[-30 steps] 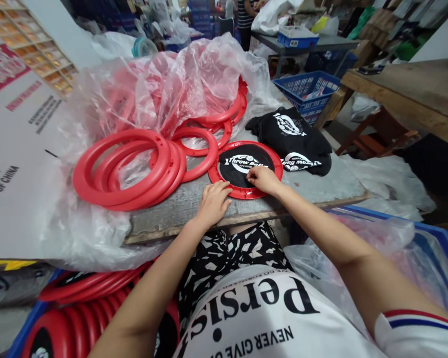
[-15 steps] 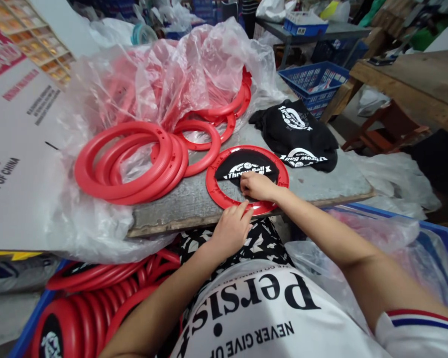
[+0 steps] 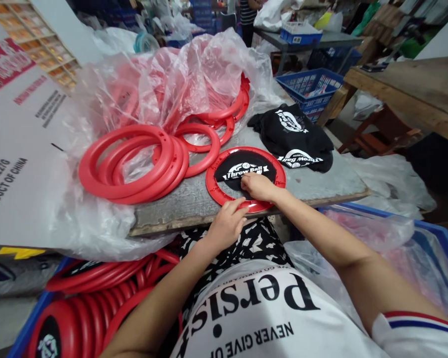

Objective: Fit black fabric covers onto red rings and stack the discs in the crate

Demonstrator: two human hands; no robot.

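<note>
A red plastic ring (image 3: 213, 185) lies on the board near its front edge. Inside it is a black fabric disc (image 3: 227, 163) with white "Throw Ball" print, its near part loose or folded inside the ring. My right hand (image 3: 260, 187) reaches over the ring from the right, its fingers pinched closed on the near part of the disc. My left hand (image 3: 227, 224) is at the ring's near rim, fingers stretched out and slightly apart, fingertips touching the rim. Its thumb is hidden.
Several red rings (image 3: 134, 191) are stacked left on the grey board (image 3: 186, 204), before a plastic bag (image 3: 194, 69) of more rings. Black printed fabric pieces (image 3: 306, 136) lie at right. Below are finished discs (image 3: 74, 318) and a blue bin (image 3: 442, 243).
My left hand has drawn slightly down and left along the near rim. My right hand keeps its pinch nearly in place. The whole view has shifted a little.
</note>
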